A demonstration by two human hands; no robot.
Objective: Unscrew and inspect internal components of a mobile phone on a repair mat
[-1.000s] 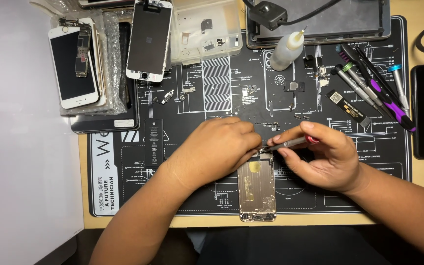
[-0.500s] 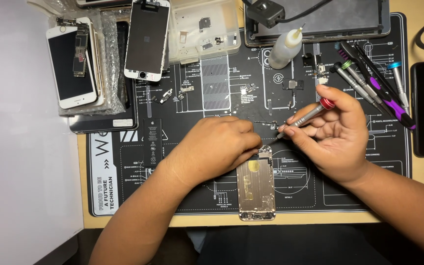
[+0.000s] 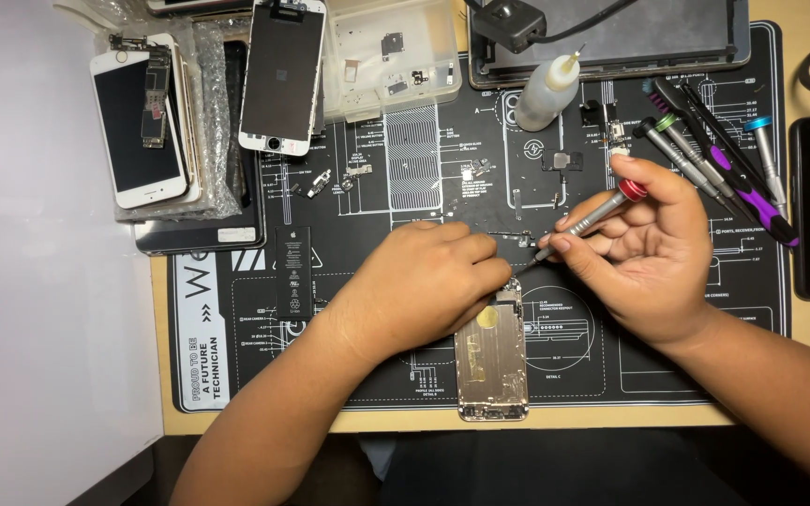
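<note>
Just below the left hand (image 3: 428, 281), which presses down on its top end, a gutted phone shell (image 3: 491, 361) lies on the black mat (image 3: 349, 375). The right hand (image 3: 653, 258) pinches a red-capped screwdriver (image 3: 585, 217), tip beside the left fingertips; a slip might flick away a tiny screw.

bare mat (image 3: 667, 361) right of phone shell (image 3: 491, 356) — open lane. left hand (image 3: 419, 281) covers shell's top end, right hand (image 3: 644, 248) with screwdriver (image 3: 585, 217) close beside; narrow gap between. loose small parts (image 3: 330, 178) scattered mid-mat. bottle (image 3: 547, 89) upright at back. tool row (image 3: 714, 159) blocks right edge. battery (image 3: 293, 272) left of left hand — screens (image 3: 278, 75) crowd far left corner.
</note>
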